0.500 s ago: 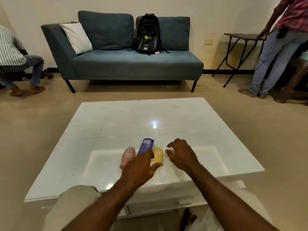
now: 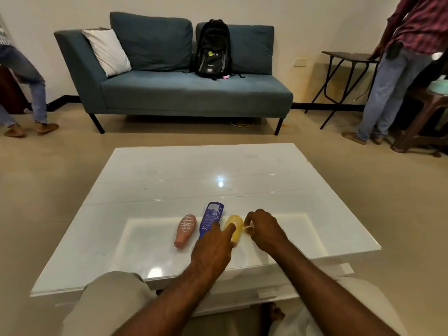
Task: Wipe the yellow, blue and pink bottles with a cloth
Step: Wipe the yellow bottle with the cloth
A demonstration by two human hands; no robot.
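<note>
Three bottles lie side by side on the white glossy table (image 2: 169,180), all with white scribble marks: a pink bottle (image 2: 185,229) on the left, a blue bottle (image 2: 210,219) in the middle, a yellow bottle (image 2: 234,226) on the right. My left hand (image 2: 213,251) rests over the near ends of the blue and yellow bottles, a finger stretched onto the yellow one. My right hand (image 2: 264,230) is just right of the yellow bottle, fingers curled around a small white bit of cloth that is mostly hidden.
A blue sofa (image 2: 189,93) with a black backpack (image 2: 213,49) and a white pillow stands beyond the table. One person stands at the right by a folding table (image 2: 349,57), another walks at the far left. My knees are under the table's near edge.
My left hand has shifted right, its finger now reaching onto the yellow bottle. My right hand has moved in closer to the yellow bottle's right side.
</note>
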